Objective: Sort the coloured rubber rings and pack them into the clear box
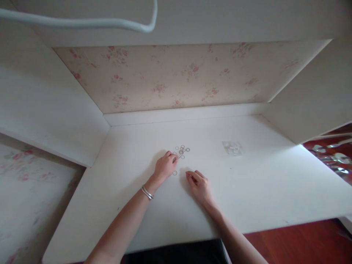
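A loose cluster of several thin, small rings (182, 150) lies on the white desk top (261, 183). At the near left edge of this cluster is my left hand (165, 165), its fingers bent together and the fingertips down among the rings; whether they grip one is hidden. A single ring (175, 173) lies apart, just below those fingers. To the right of it, my right hand (200, 186) rests on the desk with thumb and fingers pinched together; anything between them is too small to make out. Two silver bangles (147, 192) circle my left wrist.
A clear plastic packet (232, 148) lies right of the rings. White side panels (49, 84) and a floral back wall (176, 77) enclose the desk. A white bent tube (82, 23) hangs overhead. Shiny metal items (341, 158) stand beyond the right edge, above a reddish floor (297, 242).
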{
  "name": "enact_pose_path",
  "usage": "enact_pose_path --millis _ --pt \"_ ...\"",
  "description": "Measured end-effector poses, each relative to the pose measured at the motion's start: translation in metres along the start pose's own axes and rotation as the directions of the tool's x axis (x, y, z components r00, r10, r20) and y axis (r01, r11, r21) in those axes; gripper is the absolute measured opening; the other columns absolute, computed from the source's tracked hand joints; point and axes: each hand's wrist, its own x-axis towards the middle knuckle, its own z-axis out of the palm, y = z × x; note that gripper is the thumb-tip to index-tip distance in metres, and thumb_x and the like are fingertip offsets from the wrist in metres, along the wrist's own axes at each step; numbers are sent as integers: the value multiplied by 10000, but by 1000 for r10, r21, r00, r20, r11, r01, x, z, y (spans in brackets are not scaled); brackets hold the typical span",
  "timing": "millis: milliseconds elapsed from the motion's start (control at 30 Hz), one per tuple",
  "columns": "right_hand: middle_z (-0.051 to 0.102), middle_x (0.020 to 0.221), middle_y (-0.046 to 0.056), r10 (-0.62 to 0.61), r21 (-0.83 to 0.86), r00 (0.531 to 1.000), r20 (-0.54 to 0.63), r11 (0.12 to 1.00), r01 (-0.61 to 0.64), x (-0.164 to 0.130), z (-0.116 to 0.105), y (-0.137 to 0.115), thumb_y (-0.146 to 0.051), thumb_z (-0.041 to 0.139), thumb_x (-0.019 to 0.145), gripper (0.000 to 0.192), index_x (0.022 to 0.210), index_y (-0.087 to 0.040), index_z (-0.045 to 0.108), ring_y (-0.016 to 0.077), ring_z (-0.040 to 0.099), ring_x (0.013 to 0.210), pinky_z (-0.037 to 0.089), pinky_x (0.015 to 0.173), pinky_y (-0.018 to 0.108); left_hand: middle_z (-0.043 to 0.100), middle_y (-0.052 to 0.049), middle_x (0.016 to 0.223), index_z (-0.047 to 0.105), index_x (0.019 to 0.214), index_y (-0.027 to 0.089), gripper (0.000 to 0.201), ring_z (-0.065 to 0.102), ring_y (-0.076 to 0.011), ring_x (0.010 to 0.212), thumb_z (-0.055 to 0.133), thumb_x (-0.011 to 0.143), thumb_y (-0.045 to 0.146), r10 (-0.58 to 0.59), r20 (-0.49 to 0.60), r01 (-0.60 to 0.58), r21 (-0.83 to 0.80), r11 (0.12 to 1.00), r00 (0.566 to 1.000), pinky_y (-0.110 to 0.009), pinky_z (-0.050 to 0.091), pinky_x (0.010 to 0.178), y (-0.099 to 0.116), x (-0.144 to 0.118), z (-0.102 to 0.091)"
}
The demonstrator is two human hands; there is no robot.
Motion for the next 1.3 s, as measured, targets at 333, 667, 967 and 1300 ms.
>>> enact_pose_path --millis 333,667,967,1300 --pt "594 723 20 7 23 1000 7 1000 -8 0 -5 -3 -340 445 921 284 903 -215 699 112 533 626 389 552 204 608 -23 993 659 929 236 213 617 -134 838 458 926 307 34 -5 -34 -32 999 999 -232 463 749 -5 5 1" --pt "601 724 23 -7 33 1000 -3 999 8 1 -3 -1 -347 444 922 290 893 -217 701 113 527 610 391 560 217 614 -26 904 657 906 194 175 614 -116 752 503 905 277 59 -92 -81 -261 962 994 -229 484 729 -10 -20 -18" --pt "612 733 19 3 49 1000 -3 999 -3 1 -3 -2 -329 454 919 271 893 -220 701 112 542 626 399 558 211 607 -11 906 650 948 246 204 606 -117 795 454 936 299 101 -43 -103 -69 992 994 -219 457 734 6 -52 -19" --pt "625 753 37 -2 42 1000 5 999 2 1 -3 -2 -343 440 923 296 907 -214 707 126 559 645 420 574 224 599 -13 867 638 1004 289 278 599 -135 726 364 963 312 74 90 -89 177 980 993 -230 389 570 14 -67 -13"
